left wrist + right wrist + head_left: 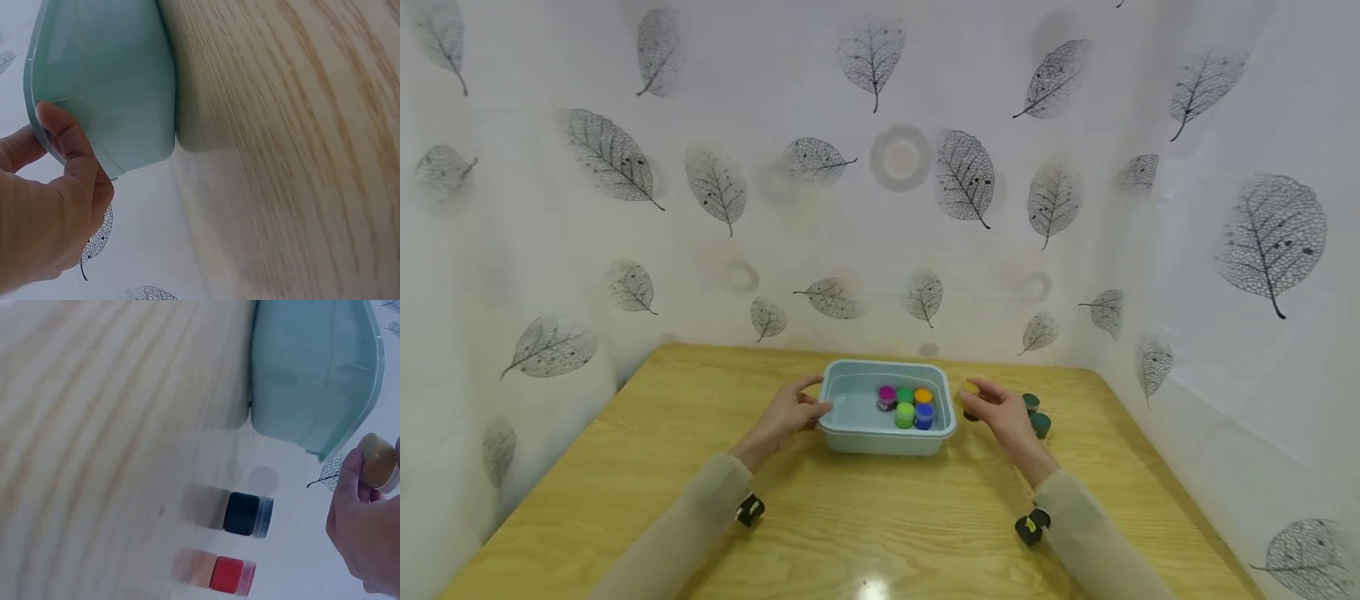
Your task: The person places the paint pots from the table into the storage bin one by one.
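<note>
A light blue plastic basin [883, 444] stands on the table with several small paint pots inside, among them a purple one [887, 398], a light green one [905, 415] and a blue one [923, 416]. At its left end, my left hand [790, 412] grips the rim, thumb and fingers on either side. My right hand [997, 414] pinches a yellow paint pot [378, 460] just off the basin's right end, above the table. Below that hand, the right wrist view has a black pot [242, 514] and a red pot [227, 575]; the red one is hidden in the head view.
Two dark green pots [1041, 425] stand on the table to the right of my right hand. The wooden table [857, 517] runs back to a white curtain [865, 242] with a leaf print, which also closes off both sides.
</note>
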`<control>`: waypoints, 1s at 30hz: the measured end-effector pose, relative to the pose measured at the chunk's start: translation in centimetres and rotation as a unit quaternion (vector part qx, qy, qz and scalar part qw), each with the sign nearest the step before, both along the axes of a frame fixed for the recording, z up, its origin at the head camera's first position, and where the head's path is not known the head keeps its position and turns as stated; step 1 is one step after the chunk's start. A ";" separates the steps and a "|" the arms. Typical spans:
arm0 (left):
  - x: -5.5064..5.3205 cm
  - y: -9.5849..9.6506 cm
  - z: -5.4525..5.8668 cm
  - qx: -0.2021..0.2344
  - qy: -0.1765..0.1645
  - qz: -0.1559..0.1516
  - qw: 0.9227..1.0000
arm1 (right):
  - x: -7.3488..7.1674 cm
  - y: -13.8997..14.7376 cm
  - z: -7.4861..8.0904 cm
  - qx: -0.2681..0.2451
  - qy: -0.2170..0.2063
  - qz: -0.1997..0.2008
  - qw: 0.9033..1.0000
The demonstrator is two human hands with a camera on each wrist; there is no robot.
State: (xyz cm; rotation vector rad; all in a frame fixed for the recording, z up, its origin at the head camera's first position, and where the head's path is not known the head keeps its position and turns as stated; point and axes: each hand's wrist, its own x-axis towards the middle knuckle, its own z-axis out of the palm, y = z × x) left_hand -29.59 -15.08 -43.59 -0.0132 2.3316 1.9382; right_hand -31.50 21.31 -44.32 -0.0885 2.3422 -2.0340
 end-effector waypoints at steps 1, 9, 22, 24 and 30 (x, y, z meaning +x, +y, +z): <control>0.0 0.0 0.0 0.001 0.000 0.000 1.000 | 0.0 -0.2 0.1 -0.005 -0.002 -0.001 1.000; -0.1 0.0 -0.3 0.009 0.003 0.000 1.000 | -0.6 -2.3 1.2 -0.001 0.037 0.003 0.999; -0.1 0.0 -0.6 0.013 0.004 -0.011 1.000 | -1.5 -5.0 1.6 0.038 0.027 0.039 0.998; -0.2 -0.1 -0.6 0.015 0.001 -0.009 1.000 | -1.6 -5.5 1.8 0.036 0.027 0.045 0.998; -0.3 -0.1 -0.5 0.018 0.001 -0.013 1.000 | -1.9 -6.9 2.4 0.046 0.033 0.071 0.996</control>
